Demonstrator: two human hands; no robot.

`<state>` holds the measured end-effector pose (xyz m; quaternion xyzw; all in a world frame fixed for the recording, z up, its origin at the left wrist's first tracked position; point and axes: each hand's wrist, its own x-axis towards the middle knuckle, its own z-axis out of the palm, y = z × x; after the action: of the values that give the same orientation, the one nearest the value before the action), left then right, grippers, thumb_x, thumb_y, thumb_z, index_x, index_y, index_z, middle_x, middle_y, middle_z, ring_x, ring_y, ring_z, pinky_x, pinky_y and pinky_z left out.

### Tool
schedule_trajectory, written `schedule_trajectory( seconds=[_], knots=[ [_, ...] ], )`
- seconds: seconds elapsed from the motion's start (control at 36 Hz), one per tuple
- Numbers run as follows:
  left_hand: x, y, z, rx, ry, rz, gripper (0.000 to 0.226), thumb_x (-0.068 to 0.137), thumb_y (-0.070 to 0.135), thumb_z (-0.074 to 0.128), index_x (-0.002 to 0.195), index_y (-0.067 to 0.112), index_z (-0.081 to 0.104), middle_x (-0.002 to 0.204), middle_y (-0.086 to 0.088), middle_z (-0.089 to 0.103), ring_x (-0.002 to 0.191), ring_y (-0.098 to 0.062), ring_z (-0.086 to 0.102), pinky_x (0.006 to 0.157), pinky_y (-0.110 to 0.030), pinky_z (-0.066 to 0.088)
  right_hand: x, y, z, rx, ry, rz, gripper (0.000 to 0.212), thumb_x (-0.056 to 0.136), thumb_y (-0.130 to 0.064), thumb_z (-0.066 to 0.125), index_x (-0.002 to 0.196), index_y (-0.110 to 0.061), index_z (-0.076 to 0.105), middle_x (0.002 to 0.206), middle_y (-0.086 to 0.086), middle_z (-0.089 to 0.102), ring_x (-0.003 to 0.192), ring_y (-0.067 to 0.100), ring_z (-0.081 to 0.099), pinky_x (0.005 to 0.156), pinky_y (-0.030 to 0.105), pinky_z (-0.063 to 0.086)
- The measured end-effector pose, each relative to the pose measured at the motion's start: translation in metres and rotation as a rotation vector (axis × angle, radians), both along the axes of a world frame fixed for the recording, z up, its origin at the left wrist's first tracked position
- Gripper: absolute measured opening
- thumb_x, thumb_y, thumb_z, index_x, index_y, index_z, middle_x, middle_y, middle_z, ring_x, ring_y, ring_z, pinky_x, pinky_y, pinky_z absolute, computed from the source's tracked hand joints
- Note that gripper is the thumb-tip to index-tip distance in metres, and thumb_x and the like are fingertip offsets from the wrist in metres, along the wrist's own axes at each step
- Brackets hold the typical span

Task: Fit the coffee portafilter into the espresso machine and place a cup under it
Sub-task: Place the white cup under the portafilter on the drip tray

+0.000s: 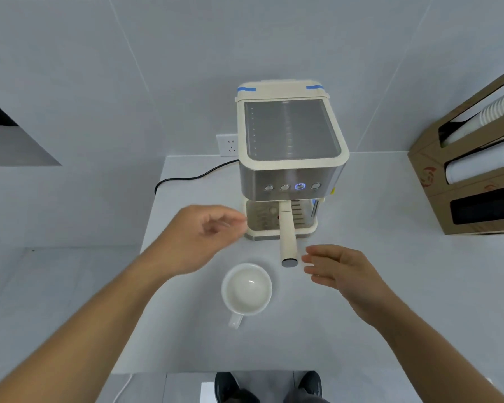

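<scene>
Just beyond the fingertips of the right hand point(336, 270), the portafilter point(287, 231) stuck out from under the front of the espresso machine point(288, 158), its cream handle pointing straight back toward the person and its grey end cap close beside those fingertips but apart from them. That hand was open, fingers loosely spread, and held nothing. The left hand point(200, 237) hovered off to the other side of the handle, near the machine's lower front corner; its fingers were loosely curled and somewhat blurred, and it too had hold of nothing.

Judging from how the handle sat square to the front panel, the portafilter looked already seated, though the head itself was hidden under the machine, so whether it was fully locked could not be told. The cup point(246, 288), white and empty, stood on the counter point(390, 301) between the two forearms, nearer the person than either hand, its own handle turned toward the person. It was not yet under the spout.

So the step in hand appeared to be the shift from fitting to cup placement. The next move would call for one hand to drop back to the cup, take it by rim or handle, and slide it forward onto the drip tray point(262, 225), beneath the portafilter, without knocking the projecting handle.
</scene>
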<state>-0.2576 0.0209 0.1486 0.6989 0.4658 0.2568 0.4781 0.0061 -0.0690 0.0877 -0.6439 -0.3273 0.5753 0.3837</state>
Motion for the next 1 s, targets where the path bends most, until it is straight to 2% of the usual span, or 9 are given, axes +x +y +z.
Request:
schedule_trajectory(
  seconds=[0.22,0.36,0.44,0.5,0.58,0.67,0.72,0.86,1.0],
  knots=[
    [-0.036,-0.041,-0.057,-0.224,-0.012,0.134,0.023,0.086,0.019,0.072,0.086,0.041,0.077,0.093,0.012,0.077,0.088,-0.008,0.072,0.077,-0.017,0.054,-0.006,-0.030,-0.024,-0.052,0.012,-0.035,0.018,0.091,-0.010,0.063,0.102,-0.019,0.074,0.096,0.001,0.079,0.091,0.018,0.075,0.084,0.034,0.056],
    [-0.047,-0.066,-0.090,-0.370,0.000,0.252,0.019,0.088,0.021,0.070,0.085,0.038,0.078,0.085,0.002,0.077,0.087,-0.020,0.072,0.085,-0.030,0.058,-0.015,-0.037,-0.041,-0.108,0.019,0.002,0.017,0.093,-0.012,0.063,0.105,-0.019,0.073,0.095,-0.001,0.079,0.090,0.018,0.075,0.082,0.032,0.057],
    [-0.050,-0.081,-0.107,-0.465,-0.011,0.317,0.008,0.081,0.034,0.072,0.086,0.031,0.078,0.086,-0.006,0.076,0.090,-0.029,0.070,0.093,-0.043,0.056,-0.021,-0.038,-0.052,-0.145,0.040,0.010,0.016,0.092,-0.013,0.064,0.105,-0.019,0.073,0.095,-0.002,0.079,0.090,0.017,0.075,0.080,0.030,0.058],
    [-0.051,-0.089,-0.117,-0.520,-0.013,0.351,0.028,0.068,0.048,0.071,0.084,0.026,0.078,0.087,-0.009,0.075,0.090,-0.032,0.070,0.093,-0.046,0.055,-0.024,-0.039,-0.060,-0.172,0.060,0.006,0.016,0.092,-0.013,0.066,0.105,-0.017,0.073,0.096,0.001,0.079,0.090,0.018,0.075,0.079,0.030,0.059],
    [-0.052,-0.099,-0.131,-0.605,-0.030,0.405,0.030,0.068,0.045,0.070,0.083,0.019,0.077,0.087,-0.012,0.075,0.080,-0.023,0.068,0.092,-0.047,0.056,-0.031,-0.041,-0.073,-0.209,0.089,-0.023,0.016,0.092,-0.011,0.065,0.106,-0.014,0.073,0.100,0.005,0.078,0.090,0.020,0.075,0.079,0.032,0.059],
    [-0.049,-0.105,-0.148,-0.776,-0.172,0.566,0.013,0.084,0.025,0.072,0.085,0.013,0.079,0.090,-0.011,0.077,0.083,-0.021,0.073,0.080,-0.036,0.059,-0.040,-0.039,-0.084,-0.232,0.100,-0.053,0.016,0.093,-0.011,0.063,0.105,-0.014,0.073,0.103,0.006,0.077,0.089,0.020,0.075,0.074,0.030,0.060],
    [-0.044,-0.108,-0.155,-0.855,-0.259,0.650,0.012,0.088,0.018,0.070,0.088,0.009,0.077,0.087,-0.010,0.077,0.082,-0.021,0.073,0.075,-0.031,0.058,-0.047,-0.036,-0.089,-0.232,0.109,-0.075,0.015,0.093,-0.013,0.063,0.105,-0.015,0.072,0.106,0.006,0.075,0.090,0.019,0.075,0.073,0.029,0.060],
    [-0.027,-0.117,-0.163,-0.940,-0.312,0.725,0.013,0.091,0.013,0.064,0.091,0.002,0.072,0.084,-0.012,0.073,0.080,-0.022,0.070,0.079,-0.033,0.059,-0.063,-0.021,-0.099,-0.227,0.145,-0.114,0.016,0.095,-0.018,0.063,0.109,-0.017,0.069,0.112,0.007,0.072,0.100,0.023,0.071,0.081,0.034,0.059],
    [-0.019,-0.126,-0.168,-0.978,-0.341,0.700,0.020,0.088,0.019,0.068,0.096,0.002,0.074,0.095,-0.014,0.075,0.092,-0.024,0.072,0.090,-0.036,0.057,-0.071,-0.008,-0.100,-0.226,0.174,-0.068,0.024,0.095,-0.022,0.062,0.117,-0.017,0.069,0.112,0.006,0.073,0.098,0.020,0.072,0.080,0.033,0.059]
  ],
)
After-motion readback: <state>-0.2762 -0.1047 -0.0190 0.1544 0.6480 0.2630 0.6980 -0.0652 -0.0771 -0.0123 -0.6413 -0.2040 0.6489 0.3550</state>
